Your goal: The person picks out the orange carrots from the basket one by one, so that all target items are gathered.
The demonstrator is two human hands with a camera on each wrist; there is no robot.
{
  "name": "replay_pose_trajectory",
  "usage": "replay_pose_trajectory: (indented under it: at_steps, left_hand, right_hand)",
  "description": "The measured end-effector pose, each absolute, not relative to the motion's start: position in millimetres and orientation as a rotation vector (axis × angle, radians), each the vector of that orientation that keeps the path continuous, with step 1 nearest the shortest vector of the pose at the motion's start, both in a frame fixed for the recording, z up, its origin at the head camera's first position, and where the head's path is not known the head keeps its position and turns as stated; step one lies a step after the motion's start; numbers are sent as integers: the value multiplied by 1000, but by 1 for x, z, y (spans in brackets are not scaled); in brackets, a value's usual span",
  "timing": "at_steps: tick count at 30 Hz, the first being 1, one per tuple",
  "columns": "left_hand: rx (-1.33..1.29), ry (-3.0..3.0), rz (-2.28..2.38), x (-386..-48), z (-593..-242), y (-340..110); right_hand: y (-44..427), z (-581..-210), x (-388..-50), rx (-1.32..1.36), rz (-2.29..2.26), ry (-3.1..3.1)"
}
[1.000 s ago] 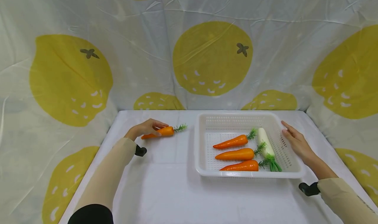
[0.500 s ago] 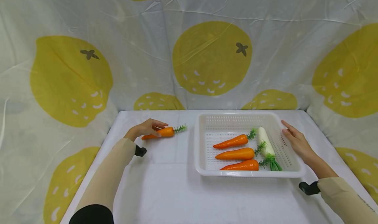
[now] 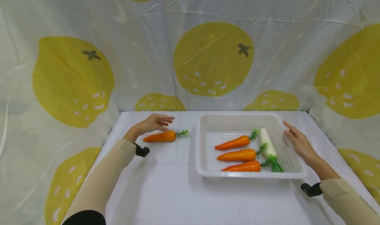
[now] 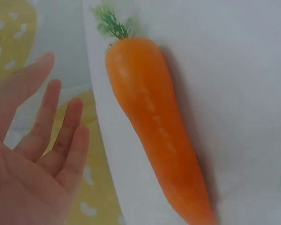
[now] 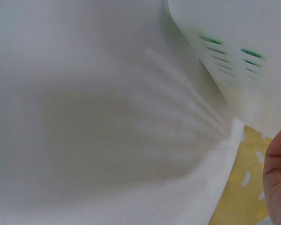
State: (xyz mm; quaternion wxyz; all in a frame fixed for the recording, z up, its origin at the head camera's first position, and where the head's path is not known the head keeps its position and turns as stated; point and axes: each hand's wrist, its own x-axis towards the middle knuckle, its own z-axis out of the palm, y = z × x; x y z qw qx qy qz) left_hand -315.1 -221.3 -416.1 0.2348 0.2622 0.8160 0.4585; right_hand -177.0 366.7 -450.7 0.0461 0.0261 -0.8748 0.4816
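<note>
An orange carrot (image 3: 160, 136) with a green leafy top lies on the white table, left of the basket. Just above and behind it, my left hand (image 3: 152, 122) is raised with fingers relaxed and nothing in them; in the left wrist view a gap separates the hand (image 4: 42, 140) from the carrot (image 4: 152, 117). My right hand (image 3: 299, 144) rests its fingers against the right side of a white plastic basket (image 3: 252, 175). In the right wrist view only part of that hand (image 5: 278, 178) shows, next to the basket wall (image 5: 253, 89).
Inside the basket lie an upper carrot (image 3: 234, 142), a middle carrot (image 3: 237, 155), a lower carrot (image 3: 244, 166) and a white radish (image 3: 267, 142) with green leaves. A lemon-print curtain (image 3: 213, 60) stands behind the table (image 3: 178, 198) and along its sides.
My left hand has let go of the carrot and risen slightly away from it. The carrot stays on the table. My right hand and the basket have not visibly moved.
</note>
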Motion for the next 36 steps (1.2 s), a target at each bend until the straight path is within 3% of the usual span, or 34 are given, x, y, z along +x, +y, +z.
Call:
replay_pose_trajectory:
  at_steps: [16, 27, 36]
  left_hand:
    - [616, 2127, 1466, -296, -364, -118]
    - [584, 2133, 1499, -291, -366, -44]
    - [444, 2139, 1492, -289, -390, 5]
  right_hand:
    - [367, -455, -178, 79, 1475, -2667]
    - [366, -453, -178, 69, 1480, -2671]
    - [368, -456, -177, 68, 1483, -2664]
